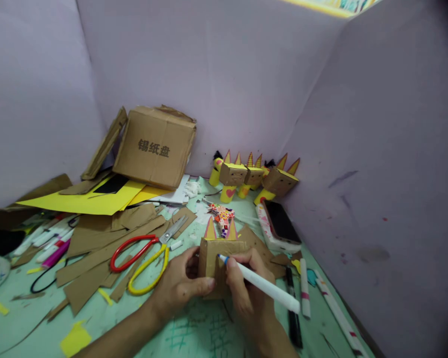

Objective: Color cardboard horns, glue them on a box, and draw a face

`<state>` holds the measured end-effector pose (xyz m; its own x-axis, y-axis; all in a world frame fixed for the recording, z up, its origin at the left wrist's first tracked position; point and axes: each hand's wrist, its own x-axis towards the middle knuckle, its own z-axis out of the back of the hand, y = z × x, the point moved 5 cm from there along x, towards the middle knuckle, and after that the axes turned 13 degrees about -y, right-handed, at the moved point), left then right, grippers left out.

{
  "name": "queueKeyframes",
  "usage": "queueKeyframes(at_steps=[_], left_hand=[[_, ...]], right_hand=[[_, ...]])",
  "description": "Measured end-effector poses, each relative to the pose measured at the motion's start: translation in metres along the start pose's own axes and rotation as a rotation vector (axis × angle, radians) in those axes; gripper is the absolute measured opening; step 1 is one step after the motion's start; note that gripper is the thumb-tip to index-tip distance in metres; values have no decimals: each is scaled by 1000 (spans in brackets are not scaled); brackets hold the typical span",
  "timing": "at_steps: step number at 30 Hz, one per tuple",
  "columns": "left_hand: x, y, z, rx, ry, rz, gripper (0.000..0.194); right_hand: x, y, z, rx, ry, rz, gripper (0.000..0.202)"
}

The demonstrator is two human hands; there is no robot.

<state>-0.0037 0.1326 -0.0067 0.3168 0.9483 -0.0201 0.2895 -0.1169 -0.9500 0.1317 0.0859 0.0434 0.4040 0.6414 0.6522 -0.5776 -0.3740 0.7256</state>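
In the head view my left hand (184,281) grips a small cardboard box (211,258) by its left side, thumb across the front face. Two pointed yellow ears with pinkish edges stand on top of the box. Between the fingers of my right hand (248,283) is a white marker (271,288) with a blue collar. Its tip is at the upper front of the box; whether it touches cannot be made out. Just behind the box lies a flower-patterned glue gun (223,217). Scissors (160,240) with red and yellow handles rest left of my left hand.
Cardboard strips (93,248) and yellow paper (85,199) cover the left side, below a large carton (155,149). Several finished-looking cardboard animal figures (233,174) stand at the back. A phone (281,221) lies on a white box at right, near more markers (305,288). Pale walls enclose the table.
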Motion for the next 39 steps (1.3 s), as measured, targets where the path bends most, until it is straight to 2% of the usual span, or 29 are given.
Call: queueKeyframes(at_steps=[8,26,39], left_hand=[[1,1,0,16,-5,7,58],[0,1,0,7,3,1,59],[0,-2,-1,21,-6,10,58]], right_hand=[[0,-2,-1,-3,26,9,19],[2,4,0,-10,-5,89,19],[1,4,1,-43,4,71,19]])
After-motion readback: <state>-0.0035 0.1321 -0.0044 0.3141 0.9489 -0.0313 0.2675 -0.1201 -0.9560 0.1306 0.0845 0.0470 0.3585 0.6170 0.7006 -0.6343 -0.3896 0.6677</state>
